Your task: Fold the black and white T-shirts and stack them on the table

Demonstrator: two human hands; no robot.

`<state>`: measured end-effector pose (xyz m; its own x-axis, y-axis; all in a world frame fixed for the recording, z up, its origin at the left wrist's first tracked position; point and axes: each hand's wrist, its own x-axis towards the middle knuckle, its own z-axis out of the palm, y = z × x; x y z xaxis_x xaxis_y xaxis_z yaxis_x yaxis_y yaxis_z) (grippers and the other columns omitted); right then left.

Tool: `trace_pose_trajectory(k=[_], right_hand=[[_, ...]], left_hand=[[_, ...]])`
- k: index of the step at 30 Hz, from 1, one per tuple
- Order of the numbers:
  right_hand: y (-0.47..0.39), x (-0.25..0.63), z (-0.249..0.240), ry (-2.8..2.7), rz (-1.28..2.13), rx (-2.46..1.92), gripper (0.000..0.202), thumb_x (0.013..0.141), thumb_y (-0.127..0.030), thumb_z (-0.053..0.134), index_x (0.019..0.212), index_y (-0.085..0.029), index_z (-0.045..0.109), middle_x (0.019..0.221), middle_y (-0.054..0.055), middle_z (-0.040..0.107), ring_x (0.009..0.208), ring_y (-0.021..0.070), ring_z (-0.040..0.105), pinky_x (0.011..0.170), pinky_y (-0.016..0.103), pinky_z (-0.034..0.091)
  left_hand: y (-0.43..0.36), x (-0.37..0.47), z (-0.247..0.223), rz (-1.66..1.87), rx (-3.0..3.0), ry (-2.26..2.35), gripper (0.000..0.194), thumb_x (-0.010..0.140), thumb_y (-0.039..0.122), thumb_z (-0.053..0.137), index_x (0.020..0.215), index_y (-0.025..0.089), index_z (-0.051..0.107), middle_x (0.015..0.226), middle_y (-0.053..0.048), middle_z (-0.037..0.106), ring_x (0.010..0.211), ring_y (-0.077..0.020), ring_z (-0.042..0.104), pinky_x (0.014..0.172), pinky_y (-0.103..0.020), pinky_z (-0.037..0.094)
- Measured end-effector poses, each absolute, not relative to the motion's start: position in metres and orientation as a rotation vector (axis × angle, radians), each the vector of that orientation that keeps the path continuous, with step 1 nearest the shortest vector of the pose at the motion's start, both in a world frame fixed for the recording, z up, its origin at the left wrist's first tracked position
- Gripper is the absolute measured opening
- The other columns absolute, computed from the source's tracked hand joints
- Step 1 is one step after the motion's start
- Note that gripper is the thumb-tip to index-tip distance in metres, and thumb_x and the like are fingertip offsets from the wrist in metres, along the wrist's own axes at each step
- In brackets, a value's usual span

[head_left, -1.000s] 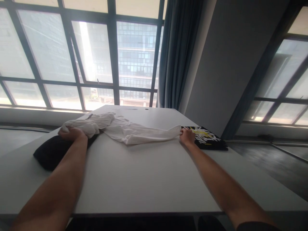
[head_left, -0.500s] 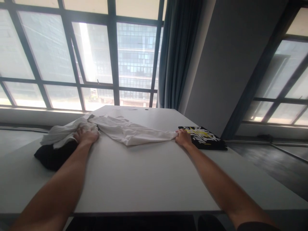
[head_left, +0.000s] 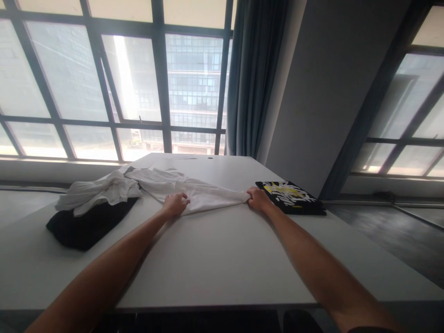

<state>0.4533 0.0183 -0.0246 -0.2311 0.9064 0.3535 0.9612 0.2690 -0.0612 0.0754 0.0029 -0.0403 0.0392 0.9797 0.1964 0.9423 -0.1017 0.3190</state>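
A rumpled white garment [head_left: 211, 196] stretches across the table, narrowing toward the right; its kind is not clear. My right hand [head_left: 259, 199] pinches that narrow end, just beside a folded black garment [head_left: 291, 196] with white and yellow print. At the near edge of the white cloth, around its middle, my left hand [head_left: 176, 205] has its fingers curled on the fabric. To the left, a bunched white part [head_left: 97, 189] lies on top of a black cloth [head_left: 88, 226]; how it joins the stretched piece is hard to make out.
All the cloth lies on a long white table [head_left: 215, 259] whose far end reaches toward the windows [head_left: 194, 83]. A blue-grey curtain [head_left: 246, 92] and a grey pillar [head_left: 322, 92] stand behind on the right. A small dark round spot [head_left: 210, 158] marks the far tabletop.
My left hand has let go of the bunched white cloth at the left and moved right to the stretched part. My right hand keeps its hold, shifted slightly left in view.
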Motion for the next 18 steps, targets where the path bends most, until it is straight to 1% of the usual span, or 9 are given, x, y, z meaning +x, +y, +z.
trace_pose_trajectory(k=[2,5,7,10,12,14,16,18], right_hand=[[0.017,0.454,-0.024,-2.216,-0.227,-1.705,0.032,0.076,-0.009,0.055,0.102,-0.014,0.072,0.11,0.012,0.069,0.105,0.0217,0.06,0.088,0.026,0.04],[0.016,0.45,-0.024,-2.203,-0.135,-1.677,0.036,0.075,-0.013,0.059,0.108,-0.013,0.072,0.109,0.011,0.071,0.1,0.0211,0.062,0.087,0.025,0.041],[0.015,0.446,-0.024,-2.214,-0.03,-1.651,0.04,0.074,-0.015,0.061,0.113,-0.014,0.071,0.107,0.01,0.072,0.095,0.0206,0.063,0.085,0.024,0.043],[0.014,0.441,-0.024,-2.241,0.131,-1.602,0.046,0.071,-0.013,0.061,0.116,-0.014,0.072,0.104,0.008,0.074,0.087,0.0193,0.065,0.079,0.023,0.044],[0.015,0.441,-0.024,-2.241,0.18,-1.585,0.046,0.071,-0.012,0.06,0.115,-0.013,0.072,0.101,0.008,0.075,0.085,0.0188,0.065,0.078,0.022,0.044],[0.017,0.443,-0.024,-2.239,0.168,-1.588,0.04,0.071,-0.012,0.06,0.109,-0.013,0.075,0.098,0.007,0.075,0.087,0.0188,0.066,0.077,0.021,0.044],[0.018,0.448,-0.024,-2.219,0.075,-1.638,0.033,0.072,-0.012,0.059,0.1,-0.014,0.077,0.097,0.007,0.076,0.089,0.0193,0.066,0.077,0.021,0.043],[0.019,0.454,-0.024,-2.138,-0.077,-1.745,0.029,0.073,-0.013,0.057,0.093,-0.016,0.078,0.096,0.009,0.076,0.091,0.0208,0.067,0.078,0.023,0.043]], left_hand=[[0.004,0.072,-0.044,0.72,2.171,1.945,0.037,0.084,0.035,0.065,0.116,0.019,0.066,0.117,-0.012,0.072,0.115,-0.0262,0.063,0.103,-0.036,0.043],[0.008,0.066,-0.048,0.985,2.106,1.842,0.046,0.075,0.021,0.073,0.12,0.017,0.063,0.122,-0.012,0.068,0.113,-0.0233,0.064,0.097,-0.031,0.048],[0.01,0.066,-0.049,1.112,2.024,1.768,0.052,0.071,0.013,0.073,0.121,0.017,0.061,0.122,-0.011,0.067,0.106,-0.0206,0.066,0.091,-0.029,0.051],[0.01,0.07,-0.049,1.212,1.832,1.641,0.066,0.066,0.004,0.069,0.129,0.017,0.055,0.122,-0.01,0.065,0.084,-0.014,0.068,0.076,-0.025,0.054],[0.009,0.073,-0.048,1.244,1.676,1.538,0.08,0.061,0.001,0.068,0.137,0.017,0.049,0.124,-0.012,0.063,0.074,-0.0115,0.065,0.066,-0.024,0.054],[0.006,0.075,-0.045,1.235,1.553,1.379,0.086,0.057,0.001,0.067,0.139,0.017,0.046,0.121,-0.013,0.064,0.072,-0.0115,0.063,0.06,-0.023,0.052],[0.001,0.079,-0.043,1.143,1.511,1.19,0.082,0.053,0.001,0.065,0.133,0.015,0.053,0.11,-0.012,0.068,0.072,-0.0125,0.061,0.058,-0.023,0.05],[-0.004,0.084,-0.039,0.964,1.53,1.032,0.072,0.05,0.002,0.064,0.121,0.014,0.062,0.096,-0.01,0.072,0.069,-0.013,0.06,0.055,-0.022,0.047]])
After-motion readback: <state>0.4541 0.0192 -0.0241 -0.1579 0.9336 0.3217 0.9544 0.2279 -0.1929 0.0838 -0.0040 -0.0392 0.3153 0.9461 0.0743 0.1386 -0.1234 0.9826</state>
